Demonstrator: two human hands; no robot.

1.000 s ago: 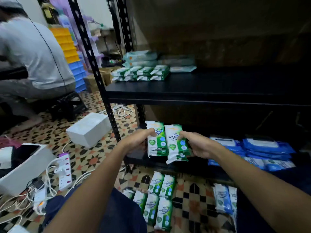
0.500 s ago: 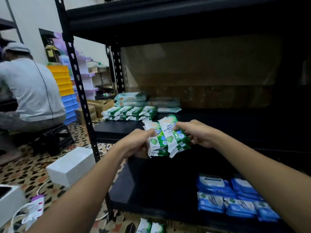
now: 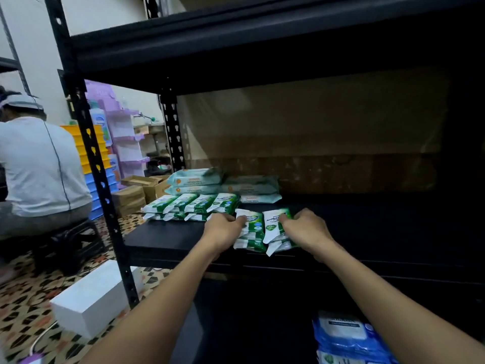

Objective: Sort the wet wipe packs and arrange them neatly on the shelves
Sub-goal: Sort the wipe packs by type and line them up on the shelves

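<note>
Left hand (image 3: 223, 229) & right hand (image 3: 307, 228) gripping green packs (image 3: 263, 228), long axes front-to-back on shelf (image 3: 170, 239)

Dim shelf interior, brighter room at left, wide-angle edge bending, slight blur

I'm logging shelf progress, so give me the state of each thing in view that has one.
left hand: grips the left green packs, at the shelf.
right hand: grips the right green packs.
held green packs: two small stacks side by side, low over the middle shelf; contact unclear.
middle shelf: partly stocked.
shelved green packs: lying flat in a row, stacked.
pale teal packs: stacked flat behind them.
blue packs: lying on the lower shelf.
</note>
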